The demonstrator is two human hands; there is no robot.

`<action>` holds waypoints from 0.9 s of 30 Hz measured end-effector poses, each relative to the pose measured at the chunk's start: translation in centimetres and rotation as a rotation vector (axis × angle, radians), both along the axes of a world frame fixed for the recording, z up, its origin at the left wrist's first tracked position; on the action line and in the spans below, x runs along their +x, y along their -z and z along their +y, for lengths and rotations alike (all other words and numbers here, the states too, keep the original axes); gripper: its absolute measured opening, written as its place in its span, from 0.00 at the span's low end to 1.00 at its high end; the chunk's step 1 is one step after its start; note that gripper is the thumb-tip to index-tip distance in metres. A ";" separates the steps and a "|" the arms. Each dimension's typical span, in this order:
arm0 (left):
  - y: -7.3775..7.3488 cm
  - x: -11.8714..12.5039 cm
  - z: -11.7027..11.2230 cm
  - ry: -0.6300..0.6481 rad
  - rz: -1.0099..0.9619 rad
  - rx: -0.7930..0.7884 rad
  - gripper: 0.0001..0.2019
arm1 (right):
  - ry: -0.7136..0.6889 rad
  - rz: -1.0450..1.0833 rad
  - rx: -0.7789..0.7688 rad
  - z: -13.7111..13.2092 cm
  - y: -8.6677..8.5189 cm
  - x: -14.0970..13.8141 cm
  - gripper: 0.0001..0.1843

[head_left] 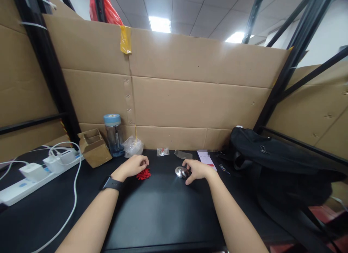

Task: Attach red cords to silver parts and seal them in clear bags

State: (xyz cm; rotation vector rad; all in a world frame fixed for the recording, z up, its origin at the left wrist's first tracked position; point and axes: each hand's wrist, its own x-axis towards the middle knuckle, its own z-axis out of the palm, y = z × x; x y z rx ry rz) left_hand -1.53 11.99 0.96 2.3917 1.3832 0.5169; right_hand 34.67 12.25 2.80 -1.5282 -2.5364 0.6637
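My left hand (133, 166) rests on the black table (163, 209) with its fingers curled over a small heap of red pieces (143, 174); a black watch sits on that wrist. My right hand (198, 170) lies to the right of it, fingers bent around a small shiny metal round object (179, 171) that it touches on its right side. Both forearms reach in from the bottom of the view.
Behind the hands lie a small clear bag (163, 151), a grey strip (183, 154) and a white-red card (206, 159). A water bottle (113, 134), crumpled plastic (132, 146) and a cardboard box (94, 147) stand back left, a white power strip (35, 175) at far left, a black backpack (272, 162) on the right. Cardboard walls enclose the table.
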 end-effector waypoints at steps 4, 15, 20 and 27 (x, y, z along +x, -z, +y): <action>-0.3 0.3 -0.2 -0.002 0.005 0.016 0.10 | 0.006 -0.028 0.025 -0.4 0.1 -0.7 0.37; -0.1 0.6 -0.1 -0.006 0.008 0.105 0.11 | -0.065 0.163 0.264 -0.8 -0.1 -1.8 0.23; -0.1 1.0 -0.1 -0.001 0.011 0.103 0.11 | -0.070 0.086 0.220 -0.5 0.5 -1.9 0.24; -0.5 1.3 -0.6 0.009 0.011 0.126 0.11 | -0.060 0.099 0.243 -0.2 0.7 -1.6 0.10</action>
